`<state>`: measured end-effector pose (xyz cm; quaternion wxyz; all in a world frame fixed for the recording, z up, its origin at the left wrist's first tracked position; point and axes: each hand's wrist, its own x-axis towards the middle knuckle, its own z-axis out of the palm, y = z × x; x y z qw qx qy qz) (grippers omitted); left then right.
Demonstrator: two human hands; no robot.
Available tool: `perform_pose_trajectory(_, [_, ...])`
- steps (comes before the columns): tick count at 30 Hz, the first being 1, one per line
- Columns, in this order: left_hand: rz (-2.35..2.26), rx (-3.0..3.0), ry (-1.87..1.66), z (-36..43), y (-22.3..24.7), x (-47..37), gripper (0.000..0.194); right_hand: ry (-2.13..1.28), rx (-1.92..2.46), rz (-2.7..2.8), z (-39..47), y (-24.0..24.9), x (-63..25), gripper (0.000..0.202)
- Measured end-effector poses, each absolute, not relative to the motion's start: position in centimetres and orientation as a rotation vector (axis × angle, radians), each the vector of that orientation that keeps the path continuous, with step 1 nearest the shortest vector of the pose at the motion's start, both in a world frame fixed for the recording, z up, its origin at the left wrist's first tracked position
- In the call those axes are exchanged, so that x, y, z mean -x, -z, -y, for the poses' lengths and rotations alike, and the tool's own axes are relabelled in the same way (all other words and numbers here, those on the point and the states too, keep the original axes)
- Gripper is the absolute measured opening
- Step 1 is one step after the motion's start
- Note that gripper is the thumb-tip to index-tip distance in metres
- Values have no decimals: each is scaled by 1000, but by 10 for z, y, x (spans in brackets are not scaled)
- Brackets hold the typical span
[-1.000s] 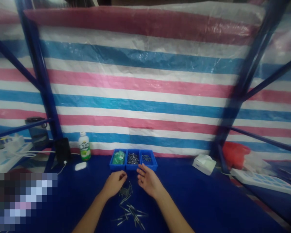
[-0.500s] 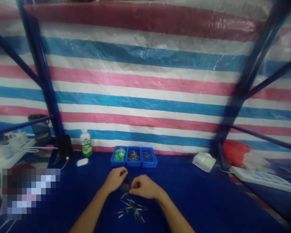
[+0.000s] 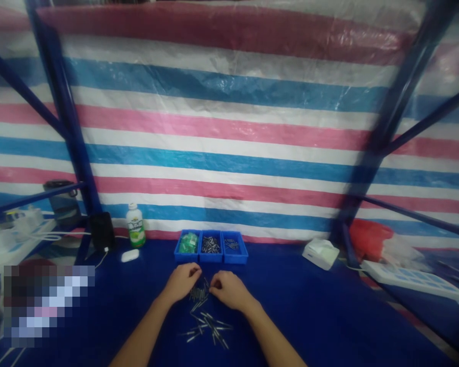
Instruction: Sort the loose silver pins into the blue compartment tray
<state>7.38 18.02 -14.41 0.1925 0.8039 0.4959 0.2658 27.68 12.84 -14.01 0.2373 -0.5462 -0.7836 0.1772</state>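
Observation:
My left hand (image 3: 182, 282) hovers at the left side of a row of small thin metal pins (image 3: 198, 294), its thumb and index finger pinched together. Across from it, my right hand (image 3: 229, 290) is curled with fingertips pressed together at the right end of that row. Whatever either hand may be pinching is too small to make out. Closer to me lies a loose pile of longer metal rods (image 3: 210, 326), pointing in different directions on the blue tabletop (image 3: 313, 316).
Behind the hands stand three joined blue bins: one with green packets (image 3: 188, 243), one full of small metal parts (image 3: 211, 245), one with fewer pieces (image 3: 231, 244). A bottle (image 3: 135, 226) and white case (image 3: 130, 255) sit left, a tissue pack (image 3: 321, 254) right.
My right hand has shifted slightly right and up, uncovering more of the row of pins. My left hand stays almost in place.

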Motion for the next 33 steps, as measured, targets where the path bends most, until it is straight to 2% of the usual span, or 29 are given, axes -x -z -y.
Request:
perform_pose_trajectory(9, [-1277, -2341, -600, -169, 136, -71, 27, -483, 1476, 2210, -126, 135, -279, 14])
perform_pose_trajectory(17, [-1307, -2319, -638, -177, 142, -74, 23, -477, 1398, 2262, -128, 133, -280, 15])
perform_pose_trajectory(33, [-1220, -2398, -631, -173, 142, -76, 39, -628, 1281, 2407, -110, 118, -274, 6])
